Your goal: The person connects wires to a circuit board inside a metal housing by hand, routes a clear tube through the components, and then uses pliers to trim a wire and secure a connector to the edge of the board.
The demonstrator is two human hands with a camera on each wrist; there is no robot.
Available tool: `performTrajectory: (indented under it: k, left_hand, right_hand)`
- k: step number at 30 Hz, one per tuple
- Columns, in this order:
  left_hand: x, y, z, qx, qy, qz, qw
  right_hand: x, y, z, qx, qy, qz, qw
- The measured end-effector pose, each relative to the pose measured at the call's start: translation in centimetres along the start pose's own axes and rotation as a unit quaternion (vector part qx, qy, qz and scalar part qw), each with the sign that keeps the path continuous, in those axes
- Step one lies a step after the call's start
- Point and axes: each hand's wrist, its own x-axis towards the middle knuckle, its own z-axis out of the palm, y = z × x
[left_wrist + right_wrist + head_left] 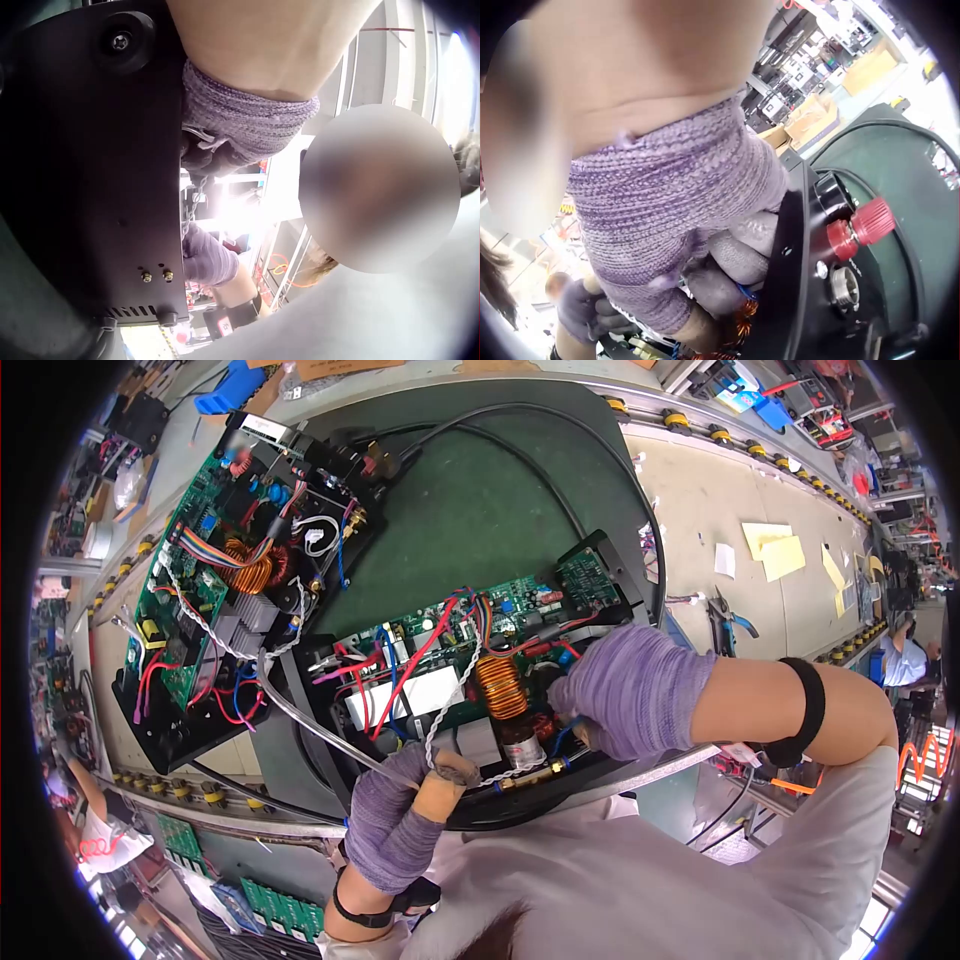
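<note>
Purple-gloved left hand (400, 825) pinches white wire (440, 725) at chassis edge (169, 225); right hand (630, 695) reaches inside, grip unclear.

Left wrist view: black box (90, 187) hides part of the left hand (232, 135) | round patch (379, 187) beside it too blurry to tell | head view: right hand (635, 690) covers what is under it | right wrist view: black box past it cut off at bottom

Head view above wrist views
</note>
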Motion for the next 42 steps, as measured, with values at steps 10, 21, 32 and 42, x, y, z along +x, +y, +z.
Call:
performTrajectory:
  k: [10,21,32,42]
  left_hand:
    - [0.3,-0.1,0.2,-0.009,-0.008,0.014,1.000]
    - [0.3,-0.3,0.2,0.009,-0.006,0.049,0.999]
    - [0.3,-1.1,0.2,0.010,-0.013,0.103,0.995]
    - [0.4,-2.4,0.2,0.055,-0.001,0.158,0.986]
  right_hand:
    - [-1.1,0.3,0.6,-0.001,0.050,-0.028,0.998]
    - [-0.6,-0.6,-0.7,0.006,0.107,0.067,0.992]
    - [0.7,-0.6,1.2,-0.265,0.022,-0.012,0.964]
    - [3.1,-1.9,-0.4,-0.268,-0.129,0.039,0.954]
